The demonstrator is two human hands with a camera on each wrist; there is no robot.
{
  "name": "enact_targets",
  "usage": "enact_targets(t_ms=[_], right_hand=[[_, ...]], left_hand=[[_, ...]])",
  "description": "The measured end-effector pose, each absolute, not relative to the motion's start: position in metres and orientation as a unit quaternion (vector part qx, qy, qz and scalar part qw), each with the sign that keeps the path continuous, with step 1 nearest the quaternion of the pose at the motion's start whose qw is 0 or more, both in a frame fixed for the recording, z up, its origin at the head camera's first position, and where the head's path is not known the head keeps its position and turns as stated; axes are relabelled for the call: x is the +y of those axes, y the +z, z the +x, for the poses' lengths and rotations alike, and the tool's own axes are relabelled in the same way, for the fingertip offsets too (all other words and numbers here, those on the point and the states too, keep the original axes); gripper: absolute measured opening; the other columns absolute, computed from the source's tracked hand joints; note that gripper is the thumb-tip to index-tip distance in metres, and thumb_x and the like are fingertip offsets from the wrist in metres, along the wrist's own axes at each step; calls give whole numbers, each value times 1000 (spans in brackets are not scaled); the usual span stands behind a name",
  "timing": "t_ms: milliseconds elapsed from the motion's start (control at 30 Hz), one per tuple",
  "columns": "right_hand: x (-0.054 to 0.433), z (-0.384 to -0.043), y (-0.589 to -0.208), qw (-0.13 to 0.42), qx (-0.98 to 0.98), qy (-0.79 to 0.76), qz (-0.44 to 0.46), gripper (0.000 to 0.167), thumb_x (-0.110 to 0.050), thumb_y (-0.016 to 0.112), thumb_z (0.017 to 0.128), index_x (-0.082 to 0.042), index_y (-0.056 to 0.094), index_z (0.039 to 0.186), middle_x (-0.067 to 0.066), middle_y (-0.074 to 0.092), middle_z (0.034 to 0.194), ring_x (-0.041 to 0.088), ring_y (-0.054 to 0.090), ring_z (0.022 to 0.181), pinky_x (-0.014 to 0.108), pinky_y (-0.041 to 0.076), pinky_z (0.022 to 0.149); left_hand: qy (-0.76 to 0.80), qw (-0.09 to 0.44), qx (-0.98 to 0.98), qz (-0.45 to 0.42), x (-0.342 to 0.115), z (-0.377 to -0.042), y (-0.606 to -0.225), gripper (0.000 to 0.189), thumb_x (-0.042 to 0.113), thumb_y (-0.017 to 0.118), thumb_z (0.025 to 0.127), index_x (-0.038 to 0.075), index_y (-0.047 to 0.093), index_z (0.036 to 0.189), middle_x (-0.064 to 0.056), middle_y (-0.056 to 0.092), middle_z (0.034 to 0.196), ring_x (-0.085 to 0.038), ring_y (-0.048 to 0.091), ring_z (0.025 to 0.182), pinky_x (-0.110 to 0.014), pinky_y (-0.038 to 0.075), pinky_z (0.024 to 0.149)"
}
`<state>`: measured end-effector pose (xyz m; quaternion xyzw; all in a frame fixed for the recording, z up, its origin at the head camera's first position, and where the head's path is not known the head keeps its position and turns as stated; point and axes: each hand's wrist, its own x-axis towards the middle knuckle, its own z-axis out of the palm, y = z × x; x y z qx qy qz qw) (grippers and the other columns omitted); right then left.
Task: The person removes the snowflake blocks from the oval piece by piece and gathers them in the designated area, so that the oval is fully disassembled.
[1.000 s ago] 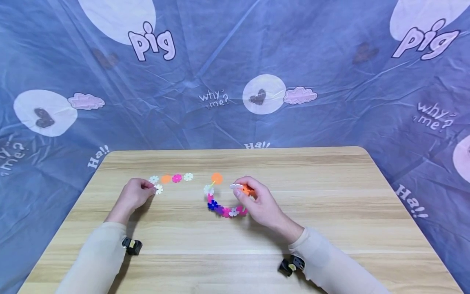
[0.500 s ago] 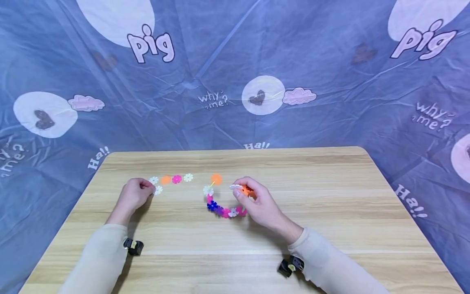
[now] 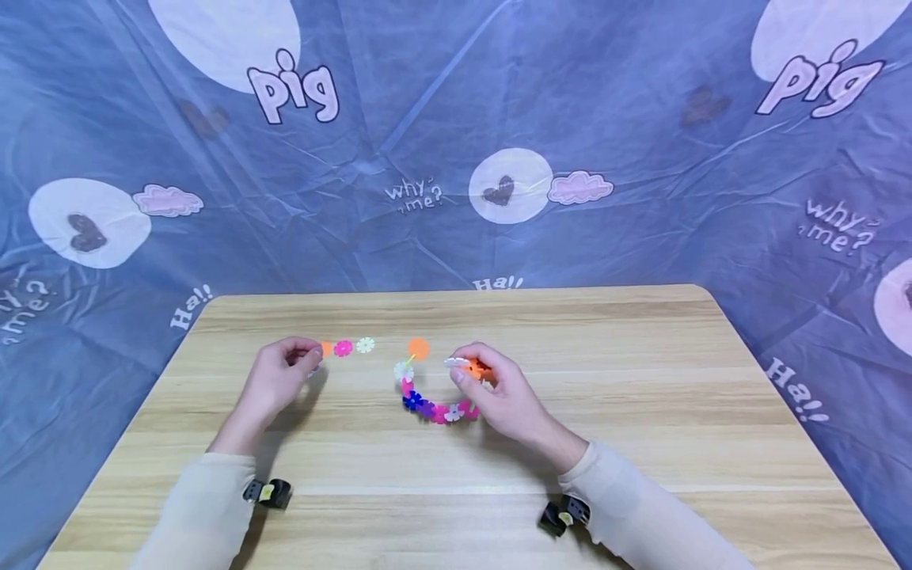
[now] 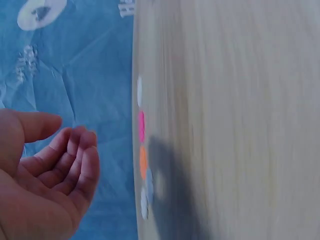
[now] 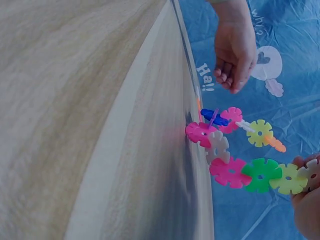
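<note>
My right hand (image 3: 507, 396) grips one end of a curved chain of interlocking snowflake discs (image 3: 413, 401). Pink, white, purple, blue, green, yellow and orange discs make up the chain, as the right wrist view shows around the green disc (image 5: 261, 175). A white disc and orange discs show at my right fingertips. My left hand (image 3: 281, 372) hovers over the left end of the loose discs, holding nothing. In the left wrist view its fingers (image 4: 86, 170) are loosely curled, thumb apart from them. Two pale discs (image 4: 144, 204) lie beneath it, mostly hidden in the head view.
Further loose discs lie flat in a row on the wooden table (image 3: 427, 507): an orange disc (image 3: 326, 348), a pink disc (image 3: 343, 348) and a white disc (image 3: 366, 345). A blue printed cloth (image 3: 427, 103) hangs behind the table's far edge.
My left hand has lifted off the pale disc at the left and shifted right and toward the orange disc. The right hand and the chain have hardly moved.
</note>
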<state>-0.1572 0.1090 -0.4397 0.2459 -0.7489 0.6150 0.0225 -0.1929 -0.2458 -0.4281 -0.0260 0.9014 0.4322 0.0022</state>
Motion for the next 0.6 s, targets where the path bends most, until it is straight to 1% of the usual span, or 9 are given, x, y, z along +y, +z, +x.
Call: enact_targets(t_ms=[133, 300, 367, 533, 600], right_hand=[[109, -157, -438, 22, -749, 614, 247, 18, -9, 65, 107, -4, 69, 123, 12, 69, 106, 12, 61, 85, 26, 57, 72], [109, -157, -436, 23, -752, 609, 251, 18, -9, 65, 107, -3, 69, 123, 12, 69, 106, 12, 61, 86, 26, 58, 74], [110, -157, -435, 24, -754, 606, 252, 18, -9, 65, 106, -4, 69, 123, 11, 69, 106, 12, 61, 86, 26, 58, 74], [109, -158, -434, 32, -760, 598, 252, 18, -9, 66, 106, -4, 70, 123, 10, 70, 105, 12, 61, 85, 26, 57, 74], [109, -158, -433, 36, -761, 596, 252, 18, -9, 66, 105, -4, 70, 122, 10, 71, 104, 12, 62, 85, 26, 57, 75]], left_hand=[[442, -11, 897, -4, -235, -187, -424, 31, 15, 63, 107, -8, 69, 128, -24, 74, 111, -19, 66, 93, -18, 54, 76], [454, -15, 891, 19, -223, -181, -419, 32, 17, 64, 108, -5, 69, 131, -26, 75, 114, -26, 69, 95, -19, 55, 77], [465, -19, 884, 30, -217, -179, -417, 31, 17, 65, 108, -5, 70, 130, -26, 75, 114, -22, 70, 94, -19, 55, 78], [503, -31, 861, 67, -202, -174, -415, 26, 12, 68, 106, -7, 71, 124, -26, 75, 110, -7, 69, 88, -17, 55, 80], [511, -35, 855, 81, -196, -172, -414, 24, 10, 69, 105, -7, 72, 122, -25, 75, 107, -5, 68, 87, -18, 55, 79]])
